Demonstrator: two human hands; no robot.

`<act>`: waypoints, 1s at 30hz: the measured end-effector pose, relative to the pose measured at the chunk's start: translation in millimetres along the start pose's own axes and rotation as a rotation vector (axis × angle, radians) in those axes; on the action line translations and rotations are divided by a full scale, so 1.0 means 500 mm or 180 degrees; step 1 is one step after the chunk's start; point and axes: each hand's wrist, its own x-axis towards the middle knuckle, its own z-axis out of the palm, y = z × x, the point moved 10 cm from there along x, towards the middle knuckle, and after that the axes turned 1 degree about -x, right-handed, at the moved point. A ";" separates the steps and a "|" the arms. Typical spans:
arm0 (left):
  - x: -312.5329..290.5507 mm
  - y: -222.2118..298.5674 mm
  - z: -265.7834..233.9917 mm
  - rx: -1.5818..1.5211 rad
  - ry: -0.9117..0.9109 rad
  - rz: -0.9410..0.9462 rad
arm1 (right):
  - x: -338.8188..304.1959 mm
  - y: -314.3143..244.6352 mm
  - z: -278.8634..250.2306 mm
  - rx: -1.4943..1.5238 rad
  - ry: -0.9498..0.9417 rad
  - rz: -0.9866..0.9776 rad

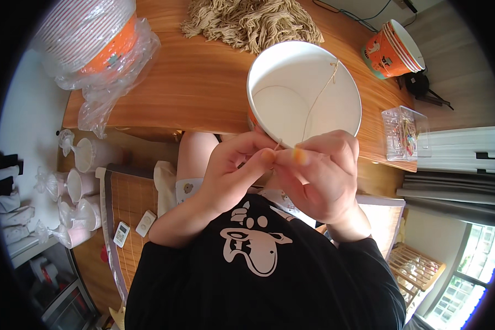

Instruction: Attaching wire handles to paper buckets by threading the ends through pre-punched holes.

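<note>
A large paper bucket [283, 102], white inside with some orange outside, is tipped toward me at the table's near edge. A thin tan string [316, 102] is knotted near its far right rim and runs across the opening to my fingers at the near rim. My left hand [239, 168] pinches close to a short string end, its fingers against the bucket's rim. Beside it, my right hand [322, 173] closes thumb and finger on the string. The two hands meet just below the rim. Exactly how the string passes between the fingertips is hidden.
A heap of tan strings [256, 22] lies behind the bucket on the wooden table [198, 82]. Plastic-wrapped stacked buckets [88, 36] stand far left. More stacked buckets [385, 55] and a clear plastic box [399, 132] of small items are at right.
</note>
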 end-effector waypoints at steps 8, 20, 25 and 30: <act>0.007 -0.011 -0.009 -0.0680 -0.0169 -0.0290 | -0.063 0.006 -0.007 -0.0132 0.0505 0.0086; -0.014 -0.013 -0.024 -0.0030 -0.0107 -0.0217 | -0.112 0.000 0.026 -0.1068 0.1027 0.0639; -0.018 -0.008 -0.029 -0.0006 -0.0015 -0.0075 | -0.113 -0.004 0.023 -0.1009 0.0979 0.0496; -0.026 0.046 -0.027 0.1555 0.0211 0.0709 | -0.120 0.001 0.008 -0.0851 0.0979 0.0649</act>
